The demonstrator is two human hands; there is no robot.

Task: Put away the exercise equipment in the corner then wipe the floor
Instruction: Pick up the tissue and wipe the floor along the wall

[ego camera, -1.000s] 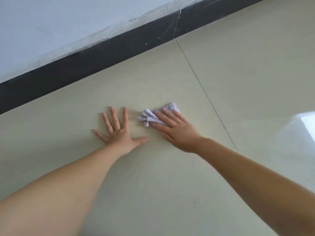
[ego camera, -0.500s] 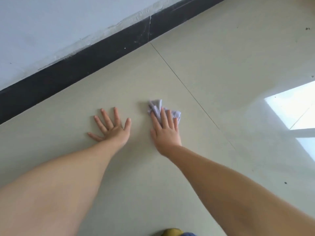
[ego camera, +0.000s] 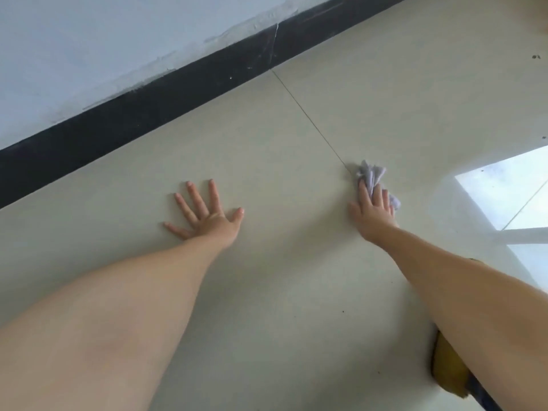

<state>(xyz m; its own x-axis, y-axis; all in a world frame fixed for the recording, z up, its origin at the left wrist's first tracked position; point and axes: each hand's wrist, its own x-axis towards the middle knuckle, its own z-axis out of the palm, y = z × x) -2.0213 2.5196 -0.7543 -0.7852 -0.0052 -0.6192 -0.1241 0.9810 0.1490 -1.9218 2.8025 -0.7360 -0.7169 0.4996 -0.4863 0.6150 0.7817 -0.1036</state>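
Both hands down: my left hand (ego camera: 207,216) is spread flat on the floor (ego camera: 281,262) as a prop, while my right hand (ego camera: 375,210) presses the cloth (ego camera: 370,175) with straight fingers, right on the tile seam (ego camera: 308,114).

Floor (ego camera: 267,143), pale glossy tile with one thin grout line, bordered by black skirting (ego camera: 148,102): bears left hand (ego camera: 207,218) flat with fingers spread, crumpled pale-lilac cloth (ego camera: 372,176) under right hand (ego camera: 375,212), few dark specks.
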